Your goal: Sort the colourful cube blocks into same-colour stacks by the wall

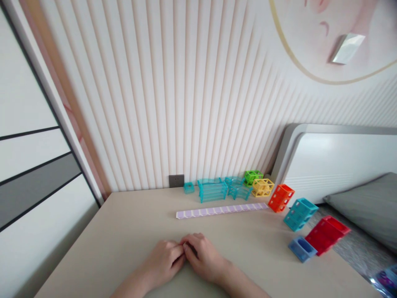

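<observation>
Both my hands rest on the beige table (124,231) near its front edge, fingertips meeting. My left hand (164,260) is curled with its fingers pinched together. My right hand (203,256) is curled too, its fingers pressed against the left ones. Whatever sits between them is hidden by the fingers. A long pale purple strip (221,210) of joined cells lies flat a little beyond the hands.
Along the wall stand teal racks (212,190), a small teal block (188,187), green (252,177) and yellow (262,187) lattice blocks. At the right edge sit orange (281,198), teal (300,213), red (327,234) and blue (302,248) blocks. A bed (356,174) adjoins on the right.
</observation>
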### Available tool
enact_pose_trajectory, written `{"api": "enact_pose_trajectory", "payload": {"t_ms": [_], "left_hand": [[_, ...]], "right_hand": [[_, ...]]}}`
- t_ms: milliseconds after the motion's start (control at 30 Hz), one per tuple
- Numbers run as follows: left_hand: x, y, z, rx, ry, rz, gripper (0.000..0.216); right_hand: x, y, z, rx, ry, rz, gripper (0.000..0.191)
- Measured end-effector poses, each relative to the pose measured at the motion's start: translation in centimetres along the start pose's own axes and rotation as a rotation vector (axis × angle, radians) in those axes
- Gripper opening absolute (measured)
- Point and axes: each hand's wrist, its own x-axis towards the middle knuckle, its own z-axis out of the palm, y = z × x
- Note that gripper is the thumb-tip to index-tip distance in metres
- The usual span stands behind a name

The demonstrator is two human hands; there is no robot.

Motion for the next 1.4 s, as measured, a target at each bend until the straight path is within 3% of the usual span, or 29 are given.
{"api": "enact_pose_trajectory", "payload": {"t_ms": [767,900,1000,1067,1233,1400], "left_hand": [[0.0,0.2,-0.3,-0.009,0.02,0.014,0.021],[0.1,0.2,-0.4,0.049,0.035,0.038,0.028],[0.1,0.2,-0.5,0.1,0.043,0.074,0.032],[0.1,0.2,-0.6,0.117,0.051,0.104,0.031],[0.2,0.7,-1.3,0.076,0.192,0.181,0.027],[0.7,1.3,-2.2,0.092,0.359,0.103,0.02]], "right_hand": [[-0.1,-0.3,-0.3,-0.069,0.009,-0.069,0.022],[0.5,1.4,-1.7,-0.202,0.142,-0.081,0.021],[1.3,3.7,-3.6,-0.388,0.313,0.057,0.027],[1.7,5.2,-4.6,-0.517,0.336,0.136,0.032],[2.6,6.0,-4.2,-0.581,0.222,0.18,0.045],[3.1,3.8,-1.9,-0.498,0.135,0.047,0.025]]}}
